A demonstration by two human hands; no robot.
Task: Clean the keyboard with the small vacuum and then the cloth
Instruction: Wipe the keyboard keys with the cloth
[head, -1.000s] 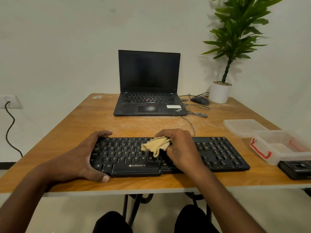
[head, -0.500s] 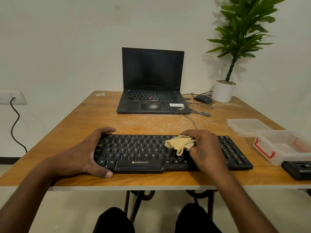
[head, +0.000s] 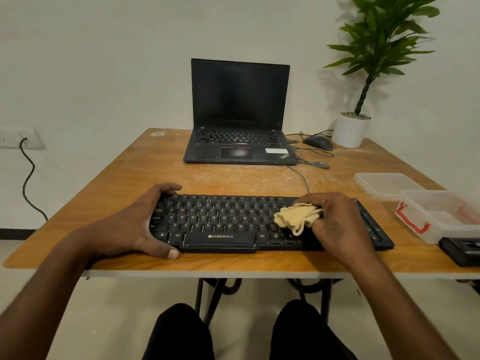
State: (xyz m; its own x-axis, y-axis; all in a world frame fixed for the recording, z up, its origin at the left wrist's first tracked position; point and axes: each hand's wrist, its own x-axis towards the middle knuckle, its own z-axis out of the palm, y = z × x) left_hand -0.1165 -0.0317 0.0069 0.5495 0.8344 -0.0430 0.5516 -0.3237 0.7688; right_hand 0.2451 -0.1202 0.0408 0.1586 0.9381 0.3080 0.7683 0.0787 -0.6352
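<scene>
Wiping one keyboard: one cloth, two hands.

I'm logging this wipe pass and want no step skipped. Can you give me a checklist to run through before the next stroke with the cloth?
1. Cloth gripped by the right hand: ok.
2. Cloth in contact with the keys: ok.
3. Left hand holding the keyboard at its left end: ok.
4. Keyboard flat on the table: ok.
5. Number pad end, under and beyond the right hand, wiped: cannot tell.
6. Plastic box apart from the keyboard's right end: ok.
</scene>
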